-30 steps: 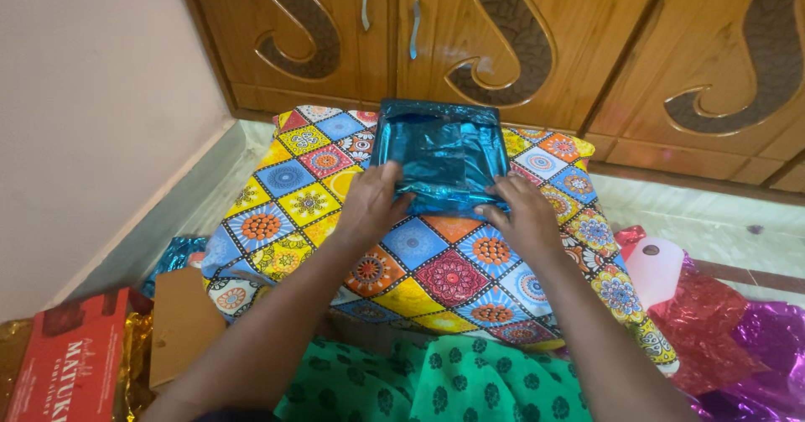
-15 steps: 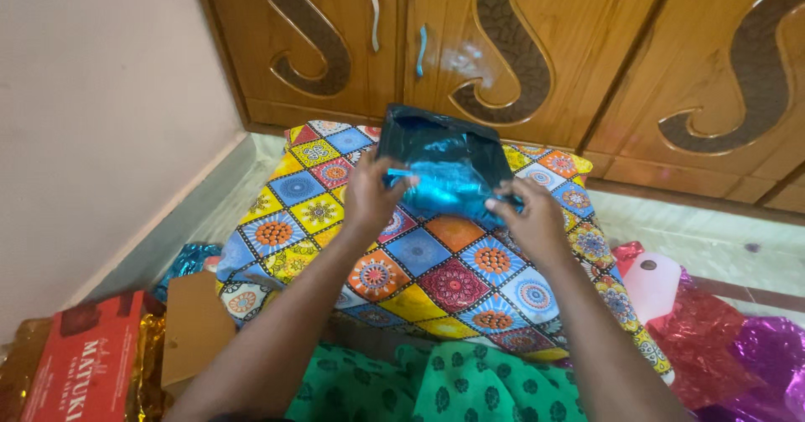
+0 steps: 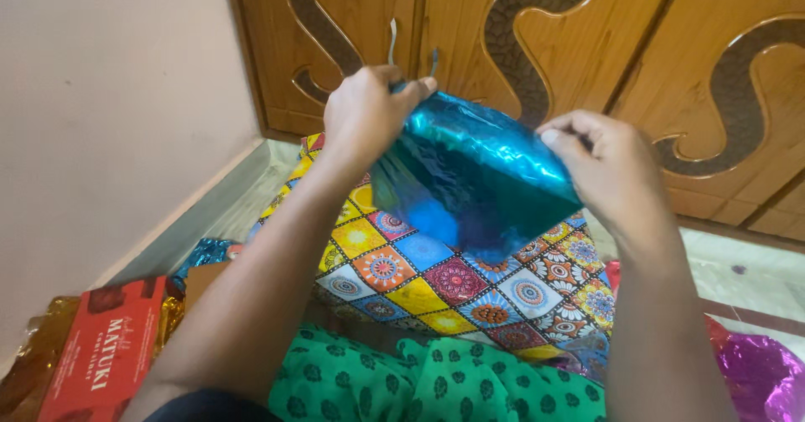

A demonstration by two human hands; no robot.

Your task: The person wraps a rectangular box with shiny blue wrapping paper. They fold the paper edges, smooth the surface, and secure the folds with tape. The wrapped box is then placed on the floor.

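Note:
I hold a box wrapped in shiny blue foil point(image 3: 470, 179) up in the air, tilted, with both hands. My left hand point(image 3: 365, 116) grips its upper left corner and my right hand point(image 3: 608, 166) grips its right end. Below the box lies a cushion with a bright patchwork cover point(image 3: 453, 283) of orange, yellow, blue and red squares. Green patterned cloth point(image 3: 402, 384) covers my lap at the bottom of the view.
Carved wooden cupboard doors point(image 3: 545, 44) stand right behind the box. A pale wall point(image 3: 109, 120) is at the left. A red carton point(image 3: 101, 355) and gold foil point(image 3: 25, 372) lie at the lower left, blue foil point(image 3: 201, 254) beside them, purple foil point(image 3: 755, 380) at the lower right.
Both hands have lifted the blue wrapped box off the patchwork cushion and tilted it up. The view has moved closer to it.

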